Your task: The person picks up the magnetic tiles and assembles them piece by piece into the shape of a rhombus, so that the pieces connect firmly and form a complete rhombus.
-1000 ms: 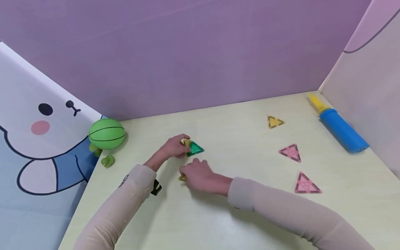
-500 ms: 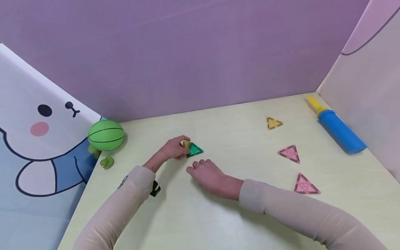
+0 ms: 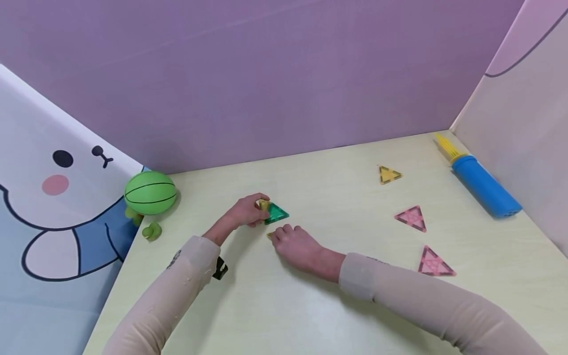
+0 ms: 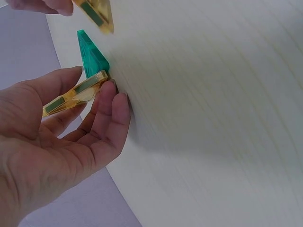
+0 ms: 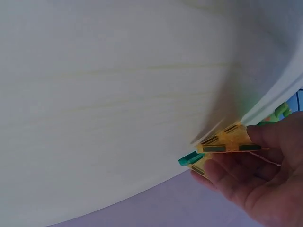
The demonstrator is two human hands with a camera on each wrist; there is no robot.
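Note:
My left hand pinches a yellow triangular magnetic tile between thumb and fingers. That tile stands tilted up, its lower end right at the edge of a green triangular magnetic tile on the table. Just nearer to me, my right hand grips a second yellow triangular magnetic tile by one end. In the head view only its tip shows past the fingers. The left wrist view has this second tile close to the green one, with part of the right hand at the top.
To the right lie two pink triangular tiles and another yellow triangular tile. A blue and yellow hand pump rests by the right wall. At the left edge are a green striped ball and a small green toy. A purple wall borders the back.
My right hand has shifted right and slightly away from me, bringing its yellow tile closer to the green one. The left hand and its tile have stayed in place.

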